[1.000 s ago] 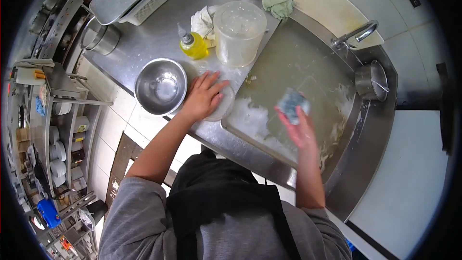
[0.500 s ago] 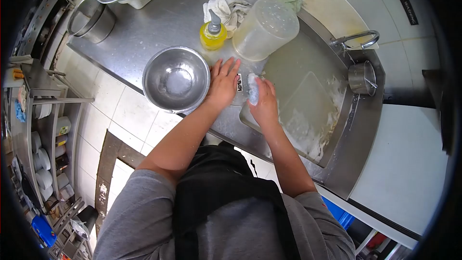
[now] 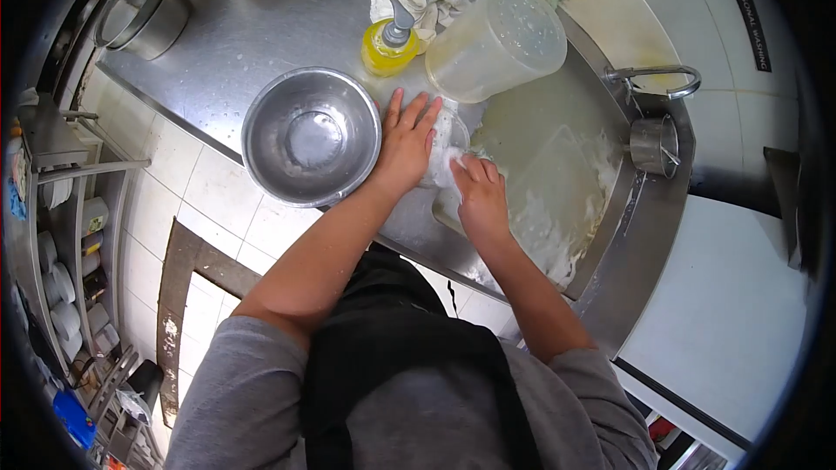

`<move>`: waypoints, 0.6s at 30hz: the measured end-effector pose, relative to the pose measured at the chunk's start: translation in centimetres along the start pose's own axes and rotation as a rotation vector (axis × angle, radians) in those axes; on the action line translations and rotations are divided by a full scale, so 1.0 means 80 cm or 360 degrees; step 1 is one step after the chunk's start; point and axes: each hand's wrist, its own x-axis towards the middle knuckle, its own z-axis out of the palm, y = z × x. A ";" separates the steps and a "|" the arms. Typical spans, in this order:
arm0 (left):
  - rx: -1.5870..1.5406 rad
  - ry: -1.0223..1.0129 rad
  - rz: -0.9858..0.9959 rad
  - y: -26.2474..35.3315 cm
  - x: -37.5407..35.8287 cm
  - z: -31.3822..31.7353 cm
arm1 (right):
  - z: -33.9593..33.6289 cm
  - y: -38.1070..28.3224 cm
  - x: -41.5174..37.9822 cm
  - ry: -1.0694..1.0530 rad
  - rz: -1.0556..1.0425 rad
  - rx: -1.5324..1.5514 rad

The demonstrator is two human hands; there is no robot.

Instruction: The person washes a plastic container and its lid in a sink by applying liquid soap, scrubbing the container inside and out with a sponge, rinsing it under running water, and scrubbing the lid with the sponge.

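My left hand lies with fingers stretched out along the left side of a clear plastic lid; white suds cover part of it. In my right hand is a whitish, sudsy scrubbing pad, pinched against the lid's lower right part, mostly hidden by the fingers. A steel bowl stands just left of my left hand. Beyond the hands are a pump bottle of yellow liquid and a translucent plastic container lying tilted at the sink edge.
The sink on the right holds cloudy, foamy water. Over it reaches a faucet, with a small steel pot at its far side. Crumpled white cloths lie behind the bottle. Steel pots stand at the counter's left end.
My right hand has moved the pad to the lid's lower right part. Suds now cover the area where a printed label showed. The camera view has shifted slightly.
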 end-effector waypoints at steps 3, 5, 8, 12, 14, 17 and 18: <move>0.0007 -0.0011 0.0044 -0.003 -0.001 0.001 | -0.002 0.008 0.046 0.0014 -0.0077 -0.0185; 0.0002 -0.0011 0.0027 -0.002 0.000 0.001 | 0.001 0.009 0.055 0.0071 -0.0075 -0.0158; -0.0026 -0.0022 -0.0006 0.000 0.001 0.000 | -0.002 0.006 0.011 0.0073 -0.0070 -0.0091; -0.0027 -0.0019 0.0018 0.000 -0.001 0.000 | -0.003 0.013 0.032 -0.0031 -0.0172 -0.0187; -0.0033 -0.0024 0.0006 0.000 -0.002 0.002 | 0.000 0.007 0.060 -0.0055 -0.0111 -0.0173; -0.0028 -0.0013 -0.0024 0.002 -0.002 0.003 | 0.006 0.002 0.024 -0.0049 -0.0065 -0.0136; -0.0028 -0.0002 -0.0062 0.003 0.000 0.004 | 0.006 0.001 0.001 -0.0043 -0.0090 -0.0114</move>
